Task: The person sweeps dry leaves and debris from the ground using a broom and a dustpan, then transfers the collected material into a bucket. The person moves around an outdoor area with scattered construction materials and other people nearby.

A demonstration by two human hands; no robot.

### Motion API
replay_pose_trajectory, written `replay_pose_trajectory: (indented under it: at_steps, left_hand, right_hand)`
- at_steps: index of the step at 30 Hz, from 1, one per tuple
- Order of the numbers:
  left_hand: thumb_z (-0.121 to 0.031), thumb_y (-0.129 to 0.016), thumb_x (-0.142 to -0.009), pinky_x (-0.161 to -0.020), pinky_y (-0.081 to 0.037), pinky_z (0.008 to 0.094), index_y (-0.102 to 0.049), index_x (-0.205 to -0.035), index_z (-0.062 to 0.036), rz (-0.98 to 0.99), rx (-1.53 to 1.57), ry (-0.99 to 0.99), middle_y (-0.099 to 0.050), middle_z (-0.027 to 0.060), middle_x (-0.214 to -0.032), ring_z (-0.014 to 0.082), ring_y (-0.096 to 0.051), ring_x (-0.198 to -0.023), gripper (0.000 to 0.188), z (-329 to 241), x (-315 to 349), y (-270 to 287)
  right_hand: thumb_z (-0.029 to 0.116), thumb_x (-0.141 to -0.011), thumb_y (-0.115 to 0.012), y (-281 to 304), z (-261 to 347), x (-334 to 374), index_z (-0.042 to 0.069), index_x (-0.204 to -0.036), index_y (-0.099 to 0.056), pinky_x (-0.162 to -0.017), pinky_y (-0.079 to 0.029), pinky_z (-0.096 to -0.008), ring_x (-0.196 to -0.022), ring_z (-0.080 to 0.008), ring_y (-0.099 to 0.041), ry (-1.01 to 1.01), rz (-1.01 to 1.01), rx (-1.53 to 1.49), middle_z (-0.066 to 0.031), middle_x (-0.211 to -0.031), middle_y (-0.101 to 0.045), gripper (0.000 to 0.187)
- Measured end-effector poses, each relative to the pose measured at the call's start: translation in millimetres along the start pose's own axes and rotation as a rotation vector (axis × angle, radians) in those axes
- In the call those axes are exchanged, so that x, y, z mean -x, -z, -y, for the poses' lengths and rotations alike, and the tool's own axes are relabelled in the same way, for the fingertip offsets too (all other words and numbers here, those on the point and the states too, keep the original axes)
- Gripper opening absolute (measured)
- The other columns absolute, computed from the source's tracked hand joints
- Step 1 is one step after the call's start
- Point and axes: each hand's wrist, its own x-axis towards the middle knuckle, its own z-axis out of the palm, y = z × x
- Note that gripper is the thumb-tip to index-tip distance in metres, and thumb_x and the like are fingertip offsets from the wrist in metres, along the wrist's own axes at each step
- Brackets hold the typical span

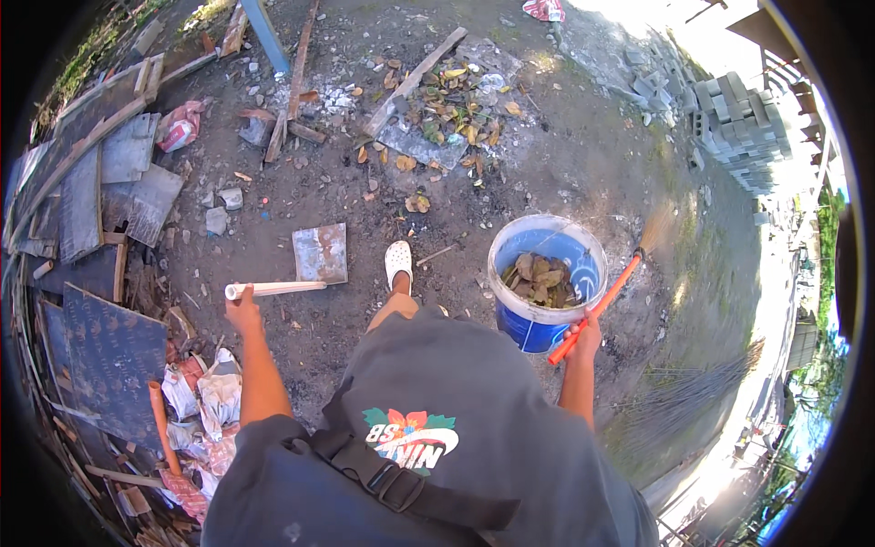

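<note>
My left hand (244, 313) is closed round the pale handle (283, 288) of a dustpan. Its square, rusty metal pan (321, 253) is at the handle's far end, close over the dirt. In my right hand (584, 339) is a broom with an orange handle (609, 296); its brown bristles (658, 230) point away to the far right. Right beside that hand stands a blue bucket (527, 332) with a whitish rim, and dry brown leaves (540, 278) lie inside. Whether the right hand also touches the rim, I cannot tell.
Ahead, a leaf pile (456, 105) lies by a wooden plank (415, 82). Boards and scrap wood (109, 365) crowd the left, with torn sacks (205, 392) near them. Grey hollow blocks (743, 128) are stacked far right. Thin rods (693, 392) lie on the ground at right.
</note>
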Motion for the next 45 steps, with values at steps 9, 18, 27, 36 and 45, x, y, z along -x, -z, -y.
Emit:
replay_pose_trajectory:
  at_steps: [9,18,27,36,45]
  left_hand:
    - [-0.043,-0.077,-0.085,-0.081,-0.053,0.0446,-0.061,-0.122,-0.0056,0.887,-0.237,0.707,-0.069,0.0133,-0.105,0.0269,-0.068,-0.093,0.055,-60.2,69.1,-125.3]
    - [-0.041,-0.082,-0.074,-0.104,-0.043,0.0425,-0.053,-0.135,-0.0053,1.174,-0.407,-1.462,-0.060,0.0155,-0.131,0.0330,-0.058,-0.122,0.077,-265.0,193.8,-369.8]
    - [-0.029,-0.081,-0.067,-0.075,-0.050,0.0398,-0.062,-0.096,-0.0104,1.137,-0.544,-1.648,-0.068,0.0072,-0.085,0.0266,-0.069,-0.083,0.039,-264.6,291.4,-466.5]
    - [-0.033,-0.078,-0.068,-0.067,-0.056,0.0446,-0.063,-0.101,-0.0084,1.146,-0.400,-1.465,-0.072,0.0126,-0.083,0.0315,-0.072,-0.075,0.044,-272.0,359.7,-556.3]
    - [-0.014,-0.091,-0.067,-0.073,-0.054,0.0280,-0.061,-0.099,-0.0031,1.177,0.104,-0.606,-0.067,0.0057,-0.095,0.0122,-0.064,-0.082,0.045,-297.6,289.8,-601.2]
  right_hand:
    - [0.021,-0.096,-0.064,-166.9,65.4,-7.4,0.011,-0.086,-0.050,-0.038,-0.040,-0.0252,-0.047,-0.0085,-0.047,0.009,0.125,-0.060,0.0017,-0.065,-0.047,0.019]
    - [0.012,-0.092,-0.067,-297.6,94.8,-45.5,0.008,-0.092,-0.052,-0.041,-0.042,-0.0270,-0.051,-0.0112,-0.047,-0.090,0.347,-0.182,-0.0017,-0.072,-0.050,0.016]
    - [0.015,-0.096,-0.062,-278.1,151.0,-76.9,0.005,-0.100,-0.054,-0.039,-0.041,-0.0248,-0.048,-0.0077,-0.047,-0.009,0.482,-0.110,-0.0039,-0.077,-0.056,0.013]
    - [0.010,-0.093,-0.060,-111.3,199.6,-128.0,0.001,-0.113,-0.055,-0.036,-0.041,-0.0248,-0.043,-0.0082,-0.047,0.280,0.295,0.161,-0.0077,-0.078,-0.063,0.021]
    - [0.009,-0.093,-0.056,8.5,227.7,-123.1,0.007,-0.107,-0.053,-0.037,-0.038,-0.0243,-0.045,-0.0070,-0.044,0.486,-0.372,-0.106,-0.0015,-0.071,-0.053,0.014]
